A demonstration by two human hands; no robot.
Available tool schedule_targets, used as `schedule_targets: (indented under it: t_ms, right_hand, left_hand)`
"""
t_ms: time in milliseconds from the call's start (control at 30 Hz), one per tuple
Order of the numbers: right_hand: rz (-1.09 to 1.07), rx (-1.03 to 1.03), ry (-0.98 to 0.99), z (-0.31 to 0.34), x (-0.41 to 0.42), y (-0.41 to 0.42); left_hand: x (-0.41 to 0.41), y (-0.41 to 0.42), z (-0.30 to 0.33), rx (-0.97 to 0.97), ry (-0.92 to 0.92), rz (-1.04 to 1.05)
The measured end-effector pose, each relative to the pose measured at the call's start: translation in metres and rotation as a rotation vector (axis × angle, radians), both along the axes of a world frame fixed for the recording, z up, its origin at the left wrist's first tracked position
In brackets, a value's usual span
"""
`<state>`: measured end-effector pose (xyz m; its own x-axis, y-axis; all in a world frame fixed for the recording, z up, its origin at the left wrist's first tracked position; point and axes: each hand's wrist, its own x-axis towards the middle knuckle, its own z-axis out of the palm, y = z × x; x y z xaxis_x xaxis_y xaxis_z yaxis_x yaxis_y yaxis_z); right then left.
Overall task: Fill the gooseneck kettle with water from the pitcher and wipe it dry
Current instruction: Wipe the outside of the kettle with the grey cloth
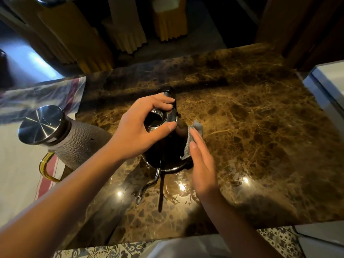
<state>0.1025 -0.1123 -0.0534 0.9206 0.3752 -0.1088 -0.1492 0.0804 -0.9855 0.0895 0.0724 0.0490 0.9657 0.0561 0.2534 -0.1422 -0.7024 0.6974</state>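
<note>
The gooseneck kettle [163, 159] stands upright near the middle of the marble desk [260, 127], its thin spout [147, 187] pointing toward the person. The top opening shows no lid, so I judge the main risk is a spill: if the wiping hand pushes the side too hard, the kettle can slide on the glossy, seemingly wet stone or tilt, and water can come out. The spout is also close to the right forearm, which could knock it.

The left hand [137, 131] reaches over the kettle and grips its rim, fingers curled on the far side and thumb on the near side. The right hand [201, 161] is at the kettle's right side, fingers straight, pressing a small grey cloth [189, 140] flat against the dark wall. The pitcher [74, 144], with a steel lid and yellow handle, lies tilted to the left of the kettle, just behind the left forearm.
</note>
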Motion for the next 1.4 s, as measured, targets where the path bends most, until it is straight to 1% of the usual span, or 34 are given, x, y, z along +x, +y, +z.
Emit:
schedule_targets:
  t_ms: [67, 167, 267, 333, 400, 500, 567, 667, 767, 833, 900, 1000, 1133, 1200, 1267, 1400]
  right_hand:
    - [0.046, -0.001, -0.032, 0.011, 0.015, 0.001]
    - [0.072, -0.041, -0.141, 0.022, 0.032, 0.005]
    - [0.069, -0.032, -0.192, 0.024, 0.035, 0.010]
    - [0.074, -0.031, -0.204, 0.021, 0.032, 0.011]
    - [0.070, -0.041, -0.180, 0.014, 0.032, 0.011]
    - [0.083, -0.016, 0.009, 0.008, 0.038, 0.007]
    - [0.085, -0.019, 0.080, 0.004, 0.040, 0.002]
    - [0.079, -0.031, 0.082, 0.009, 0.031, -0.003]
    - [0.056, -0.008, -0.029, 0.021, 0.013, -0.003]
    - [0.075, 0.060, -0.046, 0.030, 0.010, 0.001]
    - [0.097, 0.108, -0.046, 0.038, 0.020, 0.007]
    - [0.110, 0.069, -0.104, 0.041, 0.045, 0.015]
    - [0.117, -0.018, -0.139, 0.024, 0.063, 0.021]
    - [0.097, -0.075, -0.157, 0.010, 0.062, 0.018]
    - [0.079, -0.122, -0.131, -0.003, 0.059, 0.010]
    - [0.047, -0.210, -0.114, -0.002, 0.039, -0.008]
  left_hand:
    - [0.001, 0.003, 0.002, -0.028, 0.016, -0.049]
    - [0.007, 0.006, 0.005, -0.064, 0.048, -0.119]
    - [0.010, 0.007, 0.007, -0.025, 0.045, -0.151]
    - [0.010, 0.005, 0.008, 0.014, 0.030, -0.137]
    - [0.011, 0.003, 0.007, 0.063, 0.013, -0.114]
    - [0.010, 0.002, 0.004, 0.090, 0.016, -0.092]
    - [0.011, 0.004, 0.005, 0.093, 0.025, -0.107]
    - [0.020, 0.009, 0.009, 0.089, 0.028, -0.178]
    - [0.029, 0.013, 0.017, 0.041, 0.115, -0.232]
    - [0.030, 0.012, 0.021, 0.016, 0.196, -0.193]
    - [0.028, 0.007, 0.021, 0.018, 0.229, -0.115]
    - [0.027, 0.001, 0.017, 0.078, 0.172, -0.035]
    - [0.027, 0.002, 0.015, 0.093, 0.151, -0.043]
    - [0.028, 0.003, 0.014, 0.094, 0.152, -0.043]
    - [0.028, 0.003, 0.013, 0.092, 0.150, -0.044]
    - [0.030, 0.007, 0.015, 0.091, 0.177, -0.079]
